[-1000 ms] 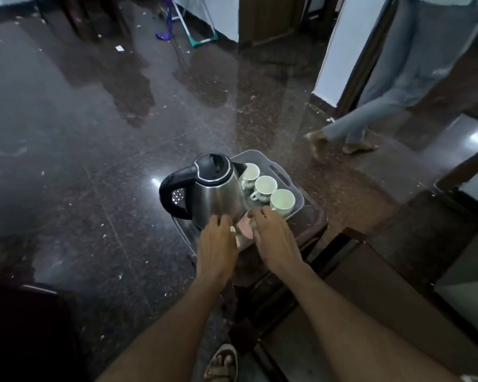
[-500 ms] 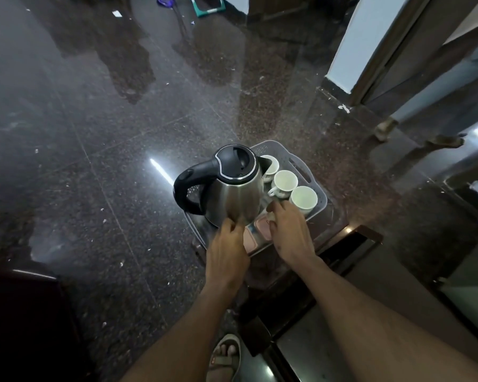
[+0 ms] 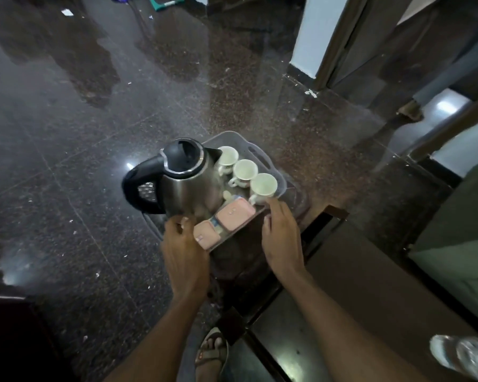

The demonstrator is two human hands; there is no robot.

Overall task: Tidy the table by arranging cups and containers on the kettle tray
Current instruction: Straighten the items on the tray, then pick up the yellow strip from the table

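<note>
Pretty blurry, near edge of the tray (image 3: 273,164) hidden behind both hands, so can't tell the exact grip. Left hand (image 3: 184,250) curled at the kettle (image 3: 188,183) base beside the pink containers (image 3: 226,221); right hand (image 3: 280,238) loosely spread, fingertips by the nearest of three cups (image 3: 263,186) on the tray

Kettle (image 3: 189,188): brushed steel body, glossy black plastic lid. Cups (image 3: 244,170): glazed white ceramic. Tray (image 3: 260,154): translucent grey plastic. Floor (image 3: 66,133): polished speckled stone.
</note>
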